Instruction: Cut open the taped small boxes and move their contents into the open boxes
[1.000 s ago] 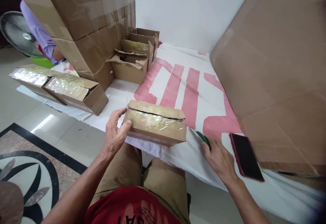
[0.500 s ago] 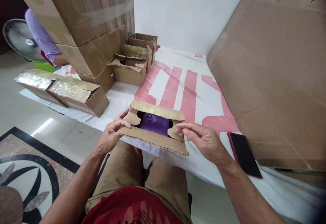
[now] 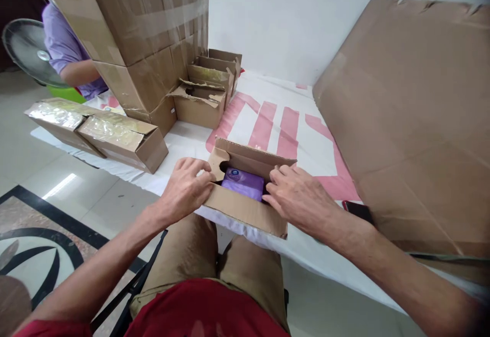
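An open cardboard box sits at the table's front edge before me, its long flaps spread to front and back. Inside lies a shiny purple packet with a small round emblem. My left hand is closed on the box's left end, fingers curled over the short flap with its half-round cut-out. At the opposite end, my right hand has its fingers bent over the edge, gripping the box close beside the packet. The right short flap is hidden behind that hand.
Taped boxes lie at the left table edge, before a tall stack of cartons. Opened boxes stand beside the stack. A phone and a large cardboard sheet are rightward. Behind the stack are a co-worker's sleeve and a fan.
The box's back flap has swung up and back, showing more of the packet. My right hand has moved onto the right end, and my left hand has turned over the left end.
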Available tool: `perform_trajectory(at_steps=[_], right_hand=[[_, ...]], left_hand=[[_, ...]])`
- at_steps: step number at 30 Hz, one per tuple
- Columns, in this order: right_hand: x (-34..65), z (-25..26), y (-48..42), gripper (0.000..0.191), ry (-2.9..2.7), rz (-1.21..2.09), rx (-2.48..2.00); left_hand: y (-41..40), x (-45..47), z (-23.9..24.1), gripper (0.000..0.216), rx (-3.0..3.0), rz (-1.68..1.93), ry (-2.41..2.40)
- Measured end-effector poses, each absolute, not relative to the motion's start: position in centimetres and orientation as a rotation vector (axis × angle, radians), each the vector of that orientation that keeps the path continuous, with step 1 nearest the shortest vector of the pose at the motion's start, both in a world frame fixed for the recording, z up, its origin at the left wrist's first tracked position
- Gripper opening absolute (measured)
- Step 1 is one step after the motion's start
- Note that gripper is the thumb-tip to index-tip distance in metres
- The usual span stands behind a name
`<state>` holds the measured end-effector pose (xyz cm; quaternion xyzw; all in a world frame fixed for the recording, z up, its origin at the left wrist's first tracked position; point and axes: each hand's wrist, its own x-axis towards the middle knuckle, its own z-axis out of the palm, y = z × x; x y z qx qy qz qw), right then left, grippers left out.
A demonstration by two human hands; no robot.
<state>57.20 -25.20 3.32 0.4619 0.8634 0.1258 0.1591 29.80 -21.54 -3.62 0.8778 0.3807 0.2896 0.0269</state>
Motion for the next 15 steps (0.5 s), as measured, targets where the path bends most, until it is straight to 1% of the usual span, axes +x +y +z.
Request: perform_trajectory(at_steps=[3,4,7,9,12,15], right_hand=[[58.2,3.9,-25.5,0.016,2.42,0.423,1.219],[58.3,4.0,-25.7,0.016,2.367,0.427,1.195],[57.7,3.9,-25.4,0.025,2.249,0.334,1.211],[56.9,3.4,-24.7,0.028,2.228,0.206,1.31],[55.7,2.3,-22.8,0.028,2.209,0.047,1.454],[55.1,1.0,-21.0,0.021,2.243,-0.043,1.466]], left_hand=[[-20.2,30.4,-3.1,0.028,2.968,0.605,0.785],[-19.8,30.7,-3.0,0.032,3.007,0.514,0.661],[-18.8,31.9,-2.5,0.04,3.061,0.305,0.446],[-18.7,32.4,-2.1,0.033,3.122,0.232,0.394],[-19.2,32.3,-1.4,0.015,3.249,0.294,0.453],[-20.2,31.1,-1.5,0.013,3.227,0.53,0.794]])
